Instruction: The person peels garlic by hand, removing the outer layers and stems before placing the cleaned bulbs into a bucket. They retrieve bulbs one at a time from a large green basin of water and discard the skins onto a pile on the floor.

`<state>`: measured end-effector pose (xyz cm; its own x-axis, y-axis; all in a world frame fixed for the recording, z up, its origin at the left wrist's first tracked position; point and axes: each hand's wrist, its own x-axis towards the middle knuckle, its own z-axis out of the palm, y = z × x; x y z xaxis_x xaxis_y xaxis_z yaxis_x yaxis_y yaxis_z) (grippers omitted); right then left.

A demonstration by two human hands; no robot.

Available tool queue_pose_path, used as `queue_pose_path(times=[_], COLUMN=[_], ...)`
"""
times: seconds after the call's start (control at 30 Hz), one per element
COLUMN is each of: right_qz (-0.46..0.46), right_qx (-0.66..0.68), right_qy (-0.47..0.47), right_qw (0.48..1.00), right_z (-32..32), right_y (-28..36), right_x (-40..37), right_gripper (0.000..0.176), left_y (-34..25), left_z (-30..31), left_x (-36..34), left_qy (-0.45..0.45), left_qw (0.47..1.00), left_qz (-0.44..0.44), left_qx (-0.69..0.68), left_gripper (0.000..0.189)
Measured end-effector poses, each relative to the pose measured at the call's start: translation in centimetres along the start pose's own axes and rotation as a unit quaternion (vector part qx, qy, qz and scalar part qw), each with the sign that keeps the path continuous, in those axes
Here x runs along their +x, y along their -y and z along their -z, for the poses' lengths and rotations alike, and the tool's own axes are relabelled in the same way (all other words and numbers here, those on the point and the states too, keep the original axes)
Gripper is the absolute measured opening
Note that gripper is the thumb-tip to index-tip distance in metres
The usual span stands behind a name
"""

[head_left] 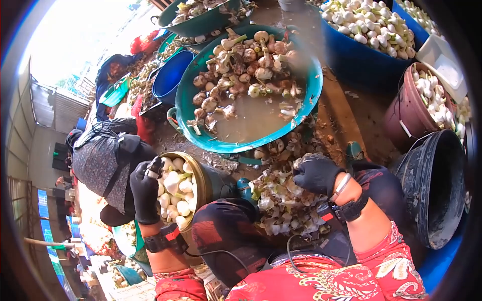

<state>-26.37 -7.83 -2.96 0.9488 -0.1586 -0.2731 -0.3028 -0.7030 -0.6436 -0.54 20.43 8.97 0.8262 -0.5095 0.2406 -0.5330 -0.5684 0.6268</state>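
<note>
My left hand [144,193], in a black glove, is at the left rim of a bucket [195,200] full of peeled white bulbs [173,181]. Its fingers are curled together, with something small and pale at the tips that I cannot make out. My right hand [319,174], also gloved in black, is closed above a heap of papery peelings [286,200]; what it grips is unclear. Beyond both hands stands a large green tub [225,146] with unpeeled garlic bulbs [263,73] and murky water.
Blue tubs of white bulbs [369,27] stand at upper right, above a maroon bucket [401,115] and a black bucket [429,188]. A blue basin [170,78] is left of the green tub. Another person [108,163] sits close at left.
</note>
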Motion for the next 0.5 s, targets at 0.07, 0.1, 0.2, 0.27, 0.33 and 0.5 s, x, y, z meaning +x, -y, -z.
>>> queue_pose_path(times=[0.07,0.1,0.2,0.27,0.33,0.5], right_qz=[0.047,0.036,0.021,0.036,0.054,0.023], right_qx=[0.041,0.02,0.006,0.015,0.031,0.022], right_qy=[-0.134,-0.099,-0.111,-0.116,-0.149,-0.144], right_qw=[0.989,0.994,0.994,0.993,0.987,0.989], right_z=[-0.2,0.3,-0.1,-0.4,-0.7,0.7], right_y=[0.3,0.4,0.2,0.2,-0.2,-0.2], right_x=[0.6,0.9,0.9,0.7,1.1,1.2], right_gripper=[0.021,0.027,0.028,0.029,0.027,0.029], left_y=[-2.0,-1.7,-1.2,-1.3,-0.5,4.1], left_z=[-2.2,-4.0,-11.0,-15.1,-20.4,-24.7], left_x=[1.5,2.8,7.8,11.0,13.6,15.6], left_qy=[0.027,0.048,0.113,0.225,0.237,0.208], left_qw=[0.998,0.993,0.964,0.926,0.853,0.849], left_qz=[-0.048,-0.108,-0.206,-0.177,-0.177,-0.117], left_qx=[-0.016,-0.019,0.125,0.246,0.43,0.471], left_gripper=[0.013,0.013,0.025,0.043,0.056,0.058])
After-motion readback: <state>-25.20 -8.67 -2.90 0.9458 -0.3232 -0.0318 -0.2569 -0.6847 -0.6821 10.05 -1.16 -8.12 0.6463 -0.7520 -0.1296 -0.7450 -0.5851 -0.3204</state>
